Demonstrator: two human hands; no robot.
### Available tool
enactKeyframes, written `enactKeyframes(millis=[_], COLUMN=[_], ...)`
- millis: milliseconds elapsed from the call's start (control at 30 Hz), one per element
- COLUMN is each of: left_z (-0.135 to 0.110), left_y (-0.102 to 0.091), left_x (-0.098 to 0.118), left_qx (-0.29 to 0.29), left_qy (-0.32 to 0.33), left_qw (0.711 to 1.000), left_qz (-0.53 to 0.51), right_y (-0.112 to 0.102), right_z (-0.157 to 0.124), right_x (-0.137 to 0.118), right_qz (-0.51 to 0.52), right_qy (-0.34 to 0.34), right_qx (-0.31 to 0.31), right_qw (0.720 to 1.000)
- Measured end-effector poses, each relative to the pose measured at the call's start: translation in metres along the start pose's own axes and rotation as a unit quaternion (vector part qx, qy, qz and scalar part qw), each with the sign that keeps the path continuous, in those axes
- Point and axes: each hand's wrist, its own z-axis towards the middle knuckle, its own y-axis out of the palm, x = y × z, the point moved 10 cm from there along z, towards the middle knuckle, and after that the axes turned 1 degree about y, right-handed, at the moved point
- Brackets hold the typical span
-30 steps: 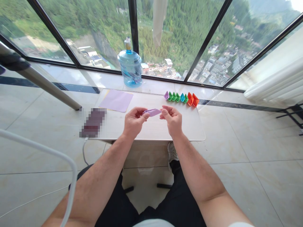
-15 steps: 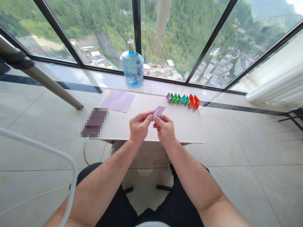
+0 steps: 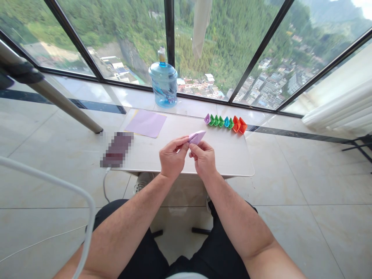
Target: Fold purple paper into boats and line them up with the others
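Over the desk [image 3: 232,162], a small folded lilac paper [image 3: 198,137] is held up between two hands, clasped by both. By the left hand [image 3: 174,157] its near-left end is pinched, thumb against forefinger. By the right hand [image 3: 204,157] its near side is pinched, thumb uppermost; the fingers beneath are partly hidden, and how firmly they are pressed cannot be told. Neither hand can be called the nearer, since the paper is touched by each: it is placed just past the fingertips, forward and to the right of the left hand, ahead of the right thumb. Its long axis is laid aslant, from the left fingertips away toward far right. The free, pointed end is aimed that way too, roughly at a row of folded paper pieces [image 3: 224,122], from which it is set well apart. Farther left, flat lilac sheets [image 3: 147,124] are laid on the desk, a yellow edge exposed. Farthest, beyond the desk, a blue water jug [image 3: 163,87] is stood by the window [image 3: 200,42].
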Motion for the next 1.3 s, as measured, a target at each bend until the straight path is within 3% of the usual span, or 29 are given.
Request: enactKeyframes(millis=[200, 400, 633, 967, 1200, 1300], left_z=[-0.001, -0.001, -0.002, -0.003, 0.001, 0.003], left_y=[0.000, -0.004, -0.001, -0.001, -0.006, -0.007], left_x=[0.002, -0.010, -0.018, -0.017, -0.028, -0.034], left_qx=[0.009, 0.023, 0.022, 0.025, 0.037, 0.048], left_qy=[-0.005, -0.073, -0.100, -0.104, -0.121, -0.137], left_qw=[1.000, 0.997, 0.994, 0.992, 0.990, 0.984], left_qz=[-0.021, -0.004, -0.046, -0.072, -0.068, -0.100], right_y=[0.002, 0.002, 0.003, 0.009, 0.010, -0.003], right_z=[0.002, 0.004, 0.007, 0.006, 0.008, 0.012], right_x=[0.003, 0.009, 0.013, 0.013, 0.007, 0.004], right_qz=[0.010, -0.012, 0.005, 0.024, 0.003, 0.022], right_qy=[-0.007, 0.002, 0.014, 0.025, 0.008, -0.004], right_qx=[-0.024, -0.021, -0.031, -0.048, -0.079, -0.028], right_qw=[1.000, 1.000, 0.999, 0.998, 0.997, 0.999])
